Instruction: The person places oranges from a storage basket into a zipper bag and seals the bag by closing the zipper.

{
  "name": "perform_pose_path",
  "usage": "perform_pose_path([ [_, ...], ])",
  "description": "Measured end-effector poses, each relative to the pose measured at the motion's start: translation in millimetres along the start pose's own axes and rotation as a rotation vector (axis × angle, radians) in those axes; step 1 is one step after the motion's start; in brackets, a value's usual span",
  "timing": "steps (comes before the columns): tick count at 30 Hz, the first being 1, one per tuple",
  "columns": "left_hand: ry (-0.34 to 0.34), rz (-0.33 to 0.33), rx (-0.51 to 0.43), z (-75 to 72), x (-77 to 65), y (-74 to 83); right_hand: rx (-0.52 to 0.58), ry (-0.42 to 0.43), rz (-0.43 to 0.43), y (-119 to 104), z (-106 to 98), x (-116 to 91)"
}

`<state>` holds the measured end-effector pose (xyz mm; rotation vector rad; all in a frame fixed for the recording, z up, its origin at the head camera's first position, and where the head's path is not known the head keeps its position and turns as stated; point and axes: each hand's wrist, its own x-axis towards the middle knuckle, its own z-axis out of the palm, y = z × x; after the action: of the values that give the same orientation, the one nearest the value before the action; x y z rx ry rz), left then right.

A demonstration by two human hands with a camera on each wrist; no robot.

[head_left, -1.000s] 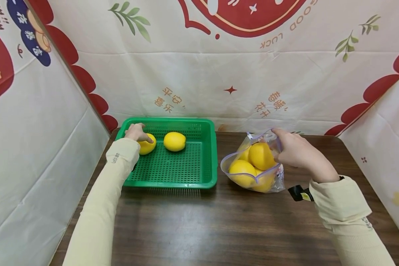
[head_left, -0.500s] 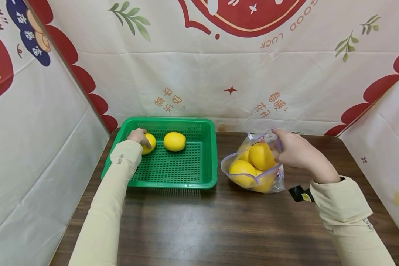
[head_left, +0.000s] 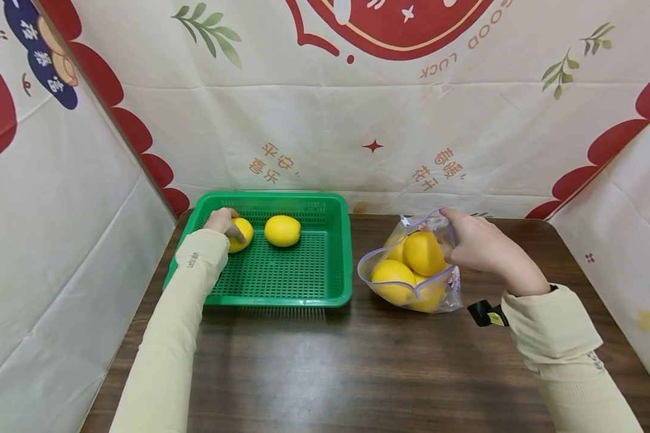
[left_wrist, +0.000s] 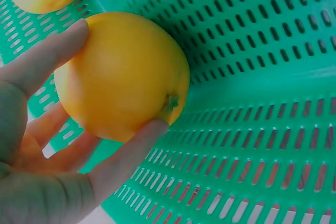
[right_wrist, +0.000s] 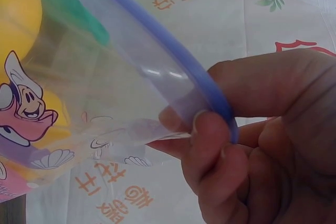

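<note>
My left hand [head_left: 223,222] reaches into the green basket [head_left: 278,300] and grips a yellow lemon [left_wrist: 123,77], thumb and fingers spread round its sides. A small green stem end shows on that lemon in the left wrist view. Beside it in the basket lies a second lemon [head_left: 283,231]. At the right, my right hand [head_left: 479,243] pinches the purple-edged rim of a clear zip bag [right_wrist: 157,51] between thumb and fingers. The bag stands with its mouth open, and several yellow fruits [head_left: 424,254] fill it. Cartoon prints show on the bag's side in the right wrist view.
Basket and bag stand side by side on a dark wooden table [head_left: 314,373], near its back edge. A white printed cloth [head_left: 325,120] hangs behind the table and along both sides.
My left hand has shifted slightly right and its fingers have closed round the lemon in the basket. The right hand keeps its hold on the bag's rim. The head view has shifted slightly.
</note>
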<state>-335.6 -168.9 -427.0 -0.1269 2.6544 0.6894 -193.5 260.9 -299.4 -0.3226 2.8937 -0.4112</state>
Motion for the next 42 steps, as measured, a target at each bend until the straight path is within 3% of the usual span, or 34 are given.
perform_pose_path([
  [5, 0.040, 0.076, -0.002, -6.7, -7.4, 5.9, 0.008, -0.009, 0.007, -1, 0, 0],
  [9, 0.063, 0.186, -0.030, -10.6, -18.8, 18.4, 0.006, -0.009, 0.009, -1, 0, 0],
  [20, 0.067, 0.467, -0.111, -7.0, -69.5, 85.0, 0.022, -0.024, 0.014, 0, -2, 1],
  [30, 0.051, 0.702, -0.122, 14.6, -106.2, 138.9, -0.002, -0.012, 0.004, -1, -2, 1],
  [42, -0.054, 0.843, -0.144, 53.3, -130.0, 191.9, 0.015, -0.029, 0.005, -2, -2, -1],
])
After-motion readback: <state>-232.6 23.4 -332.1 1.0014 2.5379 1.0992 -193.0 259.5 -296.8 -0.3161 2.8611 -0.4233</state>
